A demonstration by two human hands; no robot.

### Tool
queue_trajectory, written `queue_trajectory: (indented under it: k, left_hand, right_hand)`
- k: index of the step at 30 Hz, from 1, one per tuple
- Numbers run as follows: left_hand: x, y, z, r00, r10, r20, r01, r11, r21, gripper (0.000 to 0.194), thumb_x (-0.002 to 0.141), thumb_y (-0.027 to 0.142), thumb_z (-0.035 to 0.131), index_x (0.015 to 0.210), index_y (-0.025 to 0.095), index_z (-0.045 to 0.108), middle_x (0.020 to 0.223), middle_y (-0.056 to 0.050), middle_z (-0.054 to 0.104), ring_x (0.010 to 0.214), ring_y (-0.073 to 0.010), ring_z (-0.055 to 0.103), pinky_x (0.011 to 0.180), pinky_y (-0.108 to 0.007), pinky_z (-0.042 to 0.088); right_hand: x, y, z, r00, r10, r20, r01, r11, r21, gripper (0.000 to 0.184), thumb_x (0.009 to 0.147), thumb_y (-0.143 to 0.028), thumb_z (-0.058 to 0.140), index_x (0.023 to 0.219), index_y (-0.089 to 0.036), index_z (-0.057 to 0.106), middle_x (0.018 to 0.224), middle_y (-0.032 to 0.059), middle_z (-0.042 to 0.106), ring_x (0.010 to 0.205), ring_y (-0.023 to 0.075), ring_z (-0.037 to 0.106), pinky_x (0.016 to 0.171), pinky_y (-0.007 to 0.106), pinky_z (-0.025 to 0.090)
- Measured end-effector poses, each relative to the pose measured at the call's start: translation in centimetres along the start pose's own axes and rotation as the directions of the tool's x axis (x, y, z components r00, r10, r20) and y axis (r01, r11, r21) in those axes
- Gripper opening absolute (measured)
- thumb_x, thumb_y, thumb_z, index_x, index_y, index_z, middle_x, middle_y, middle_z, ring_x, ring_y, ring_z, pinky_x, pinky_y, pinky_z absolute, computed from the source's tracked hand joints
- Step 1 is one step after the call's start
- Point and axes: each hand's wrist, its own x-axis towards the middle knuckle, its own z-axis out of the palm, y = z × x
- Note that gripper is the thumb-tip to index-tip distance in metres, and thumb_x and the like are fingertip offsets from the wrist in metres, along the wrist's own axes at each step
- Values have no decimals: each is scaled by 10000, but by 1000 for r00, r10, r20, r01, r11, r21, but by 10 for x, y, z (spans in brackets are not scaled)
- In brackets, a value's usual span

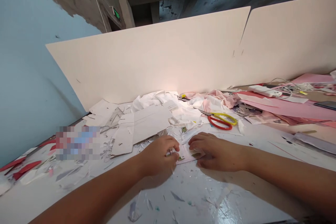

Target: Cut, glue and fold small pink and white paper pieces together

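A small white printed paper piece [186,154] with greenish marks lies low on the table between my two hands. My left hand [161,152] is closed at its left side, with curled fingers and thumb gripping that edge. At the right side, my right hand [215,152] bends its fingers and thumb around the paper and holds it against the table. Fingers cover parts of the paper, so its full outline is hidden. Just beyond my right hand rest scissors with one red and one yellow handle [222,122], their blades pointing left.
White cardboard sheets [149,122] lie at the left, crumpled white paper [157,99] behind them. Pink sheets [288,106], a white power strip [265,91] and a dark phone [325,105] are at the right. A white partition [157,63] bounds the back; scraps litter the table [194,196].
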Motion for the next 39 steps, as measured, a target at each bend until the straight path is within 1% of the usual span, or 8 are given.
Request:
queue_trajectory:
  k: [5, 8, 12, 17, 21, 26, 33, 39]
  left_hand:
    - [0, 4, 11, 994, 69, -82, -63, 996, 70, 157, 763, 164, 425, 691, 195, 560, 920, -25, 590, 894, -167, 511, 810, -302, 411]
    - [-2, 7, 1, 982, 190, 9, -189, 981, -49, 102, 738, 155, 465, 690, 187, 549, 934, -30, 587, 896, -156, 514, 812, -274, 413]
    - [-4, -2, -21, 999, 37, -25, -40, 990, -135, 148, 780, 198, 401, 679, 185, 508, 794, -11, 562, 740, -131, 517, 672, -251, 431]
    - [-5, -30, -26, 978, -88, -189, 112, 986, 122, 230, 754, 248, 425, 544, 180, 359, 680, 3, 490, 610, -119, 460, 559, -243, 374]
    - [-3, -36, -20, 972, -44, -230, 88, 979, 186, 58, 746, 182, 420, 699, 195, 451, 821, 0, 556, 651, -119, 491, 560, -234, 360]
    - [-3, -29, -18, 984, 46, -175, 15, 944, 331, 182, 818, 158, 337, 726, 208, 486, 631, 41, 573, 576, -115, 476, 628, -255, 349]
    - [-5, -20, -14, 988, 10, -154, 44, 938, 343, 204, 836, 157, 289, 860, 215, 483, 736, 36, 631, 591, -128, 502, 667, -281, 348]
    - [-9, -6, -1, 989, 29, -148, 16, 956, 293, 161, 827, 169, 319, 817, 212, 474, 631, 37, 575, 553, -131, 481, 611, -263, 324]
  right_hand:
    - [0, 0, 1, 1000, 17, 1, -17, 1000, -12, 322, 715, -268, 590, 1016, -155, 586, 1083, 96, 570, 1037, 242, 470, 912, 389, 359]
    - [-1, 1, 3, 1000, 5, -5, -5, 1000, -12, 321, 717, -267, 589, 1017, -155, 585, 1086, 96, 572, 1034, 239, 474, 909, 384, 365]
    - [0, 3, 4, 999, -28, -35, 26, 999, -35, 284, 733, -245, 571, 1003, -161, 597, 1055, 93, 586, 996, 223, 501, 882, 364, 386]
    - [2, 6, 5, 991, -117, -60, 111, 989, -103, 156, 758, -208, 530, 877, -173, 625, 975, 86, 615, 913, 202, 543, 802, 324, 418]
    - [3, 7, 4, 985, -163, -54, 153, 977, -147, 152, 764, -142, 483, 819, -171, 622, 921, 84, 631, 858, 186, 566, 745, 295, 428]
    - [2, 5, 1, 986, -160, -45, 151, 976, -160, 155, 739, -131, 493, 817, -174, 619, 902, 77, 641, 828, 185, 573, 717, 293, 437]
    - [0, 4, 8, 979, -147, -141, 126, 982, -143, 479, 742, -199, 511, 1211, -110, 486, 1191, 153, 557, 1113, 257, 482, 936, 394, 371]
    - [1, 4, 18, 992, -49, -116, 39, 995, -87, 492, 769, -258, 500, 1232, -93, 471, 1219, 168, 540, 1106, 262, 497, 917, 402, 401]
